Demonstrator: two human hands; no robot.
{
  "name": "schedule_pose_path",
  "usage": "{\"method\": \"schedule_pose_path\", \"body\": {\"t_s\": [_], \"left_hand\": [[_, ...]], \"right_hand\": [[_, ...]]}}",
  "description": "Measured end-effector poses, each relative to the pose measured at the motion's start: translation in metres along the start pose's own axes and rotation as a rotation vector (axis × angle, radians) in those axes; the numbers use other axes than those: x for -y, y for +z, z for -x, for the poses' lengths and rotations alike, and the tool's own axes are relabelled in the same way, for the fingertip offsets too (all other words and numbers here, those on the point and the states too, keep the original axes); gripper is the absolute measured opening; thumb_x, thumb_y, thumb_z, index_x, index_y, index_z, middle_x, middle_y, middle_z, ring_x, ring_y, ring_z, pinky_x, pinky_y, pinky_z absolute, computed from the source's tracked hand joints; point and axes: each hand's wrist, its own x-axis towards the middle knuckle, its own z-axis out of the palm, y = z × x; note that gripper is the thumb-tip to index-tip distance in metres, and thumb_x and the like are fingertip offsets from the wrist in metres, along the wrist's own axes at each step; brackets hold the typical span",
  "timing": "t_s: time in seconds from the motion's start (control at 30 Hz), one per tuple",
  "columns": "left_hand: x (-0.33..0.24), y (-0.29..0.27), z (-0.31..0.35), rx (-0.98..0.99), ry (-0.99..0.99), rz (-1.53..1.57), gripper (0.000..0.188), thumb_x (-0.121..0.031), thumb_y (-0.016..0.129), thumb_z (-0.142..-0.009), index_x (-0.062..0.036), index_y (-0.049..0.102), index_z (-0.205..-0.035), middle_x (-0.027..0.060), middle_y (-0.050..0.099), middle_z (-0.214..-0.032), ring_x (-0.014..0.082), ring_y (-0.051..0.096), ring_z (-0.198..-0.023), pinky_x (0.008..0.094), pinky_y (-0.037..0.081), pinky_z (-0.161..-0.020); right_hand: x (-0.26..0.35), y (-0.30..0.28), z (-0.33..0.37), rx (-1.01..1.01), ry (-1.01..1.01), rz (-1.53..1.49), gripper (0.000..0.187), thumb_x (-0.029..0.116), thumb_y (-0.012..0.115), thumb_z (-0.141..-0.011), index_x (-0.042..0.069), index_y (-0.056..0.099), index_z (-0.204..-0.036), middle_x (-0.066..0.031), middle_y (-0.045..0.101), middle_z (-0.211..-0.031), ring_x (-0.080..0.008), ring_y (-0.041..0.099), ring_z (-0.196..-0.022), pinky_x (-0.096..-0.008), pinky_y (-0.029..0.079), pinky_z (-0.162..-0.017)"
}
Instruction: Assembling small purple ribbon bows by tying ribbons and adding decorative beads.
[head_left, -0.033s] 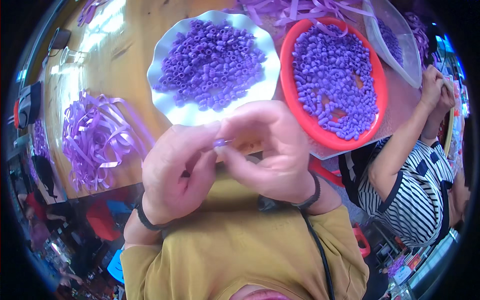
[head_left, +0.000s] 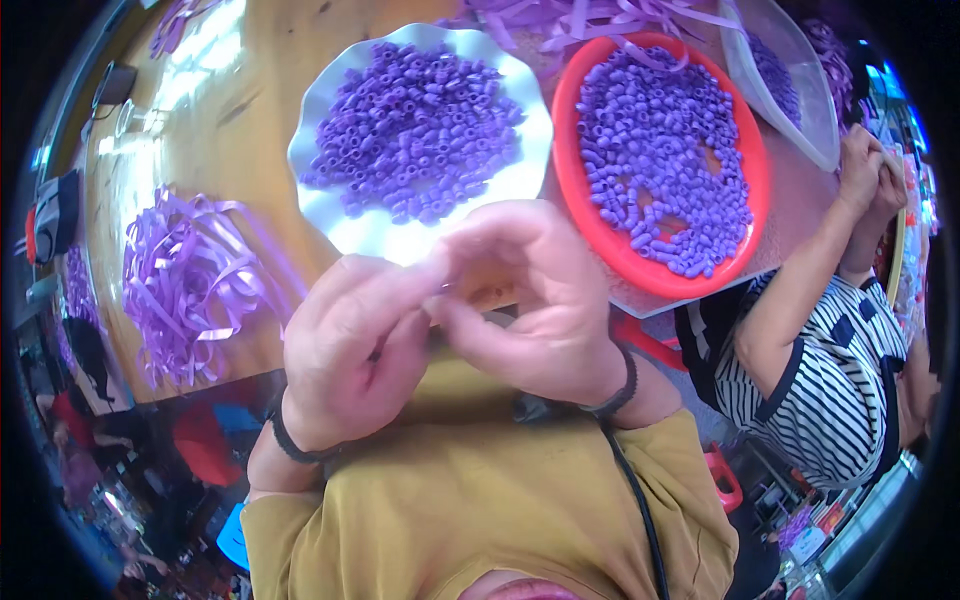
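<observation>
My left hand (head_left: 348, 335) and my right hand (head_left: 545, 315) meet fingertip to fingertip just in front of a white scalloped plate (head_left: 535, 170). Both are pinched closed. A purple bead showed between the left fingertips a moment ago; the fingers now cover it almost wholly. What the right fingertips pinch is too small to make out. Many purple beads (head_left: 415, 130) lie heaped in the plate. To its right stands a red oval tray (head_left: 565, 150), holding more purple beads (head_left: 655, 140).
A tangled pile of purple ribbons (head_left: 190, 285) lies at the left on the wooden table (head_left: 265, 90). More ribbons (head_left: 570, 22) are at the back. A clear plastic tub (head_left: 825, 135) with beads stands far right, near a co-worker in a striped top (head_left: 830, 400).
The bead between my fingertips has gone almost out of sight behind the fingers. My left fingertips have shifted slightly. Plate and tray appear slightly further left in view.
</observation>
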Motion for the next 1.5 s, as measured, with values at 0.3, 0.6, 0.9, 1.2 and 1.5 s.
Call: {"method": "schedule_pose_path", "body": {"t_s": [0.3,0.6,0.9,1.2,1.5], "left_hand": [[0.013,-0.004,0.002,0.194,0.059,0.029,0.033,0.015,0.055,-0.074,-0.0031,0.063,-0.100,0.0070,0.058,-0.080,0.0154,0.055,-0.068,0.0240,0.044,-0.060],[0.016,0.001,0.010,0.227,0.011,0.037,0.029,0.014,0.056,-0.075,-0.0018,0.063,-0.099,0.0060,0.057,-0.078,0.0127,0.053,-0.065,0.0226,0.041,-0.057],[0.022,-0.006,0.020,0.205,0.003,0.006,0.027,0.012,0.058,-0.076,-0.0021,0.063,-0.099,0.0057,0.057,-0.077,0.0121,0.052,-0.063,0.0219,0.040,-0.054],[0.020,-0.010,0.024,0.201,-0.004,0.004,0.026,0.011,0.058,-0.077,-0.0024,0.063,-0.099,0.0060,0.058,-0.078,0.0119,0.053,-0.063,0.0219,0.041,-0.054],[0.020,-0.009,0.027,0.206,-0.006,-0.004,0.028,0.013,0.058,-0.076,-0.0020,0.063,-0.099,0.0063,0.057,-0.077,0.0127,0.053,-0.063,0.0223,0.041,-0.054]], "right_hand": [[0.024,-0.045,0.014,-0.031,-0.191,0.555,0.021,0.004,0.070,-0.072,0.000,0.062,-0.091,-0.0107,0.061,-0.082,-0.0223,0.061,-0.074,-0.0294,0.047,-0.063],[0.029,-0.114,0.013,-0.116,-0.036,1.243,0.016,0.004,0.063,-0.074,0.001,0.063,-0.090,-0.0105,0.057,-0.079,-0.0260,0.057,-0.073,-0.0337,0.045,-0.067],[0.019,-0.110,0.003,0.019,-0.105,1.413,0.014,0.002,0.062,-0.072,0.002,0.064,-0.086,-0.0101,0.057,-0.078,-0.0269,0.057,-0.074,-0.0353,0.045,-0.067],[0.013,-0.116,0.002,-0.109,-0.139,1.270,0.010,0.001,0.060,-0.070,0.002,0.060,-0.081,-0.0119,0.057,-0.076,-0.0292,0.057,-0.072,-0.0378,0.046,-0.065],[0.027,-0.110,0.007,-0.261,0.026,0.856,0.013,-0.006,0.058,-0.078,-0.002,0.062,-0.089,-0.0025,0.055,-0.079,-0.0078,0.055,-0.067,-0.0195,0.044,-0.060]]}}
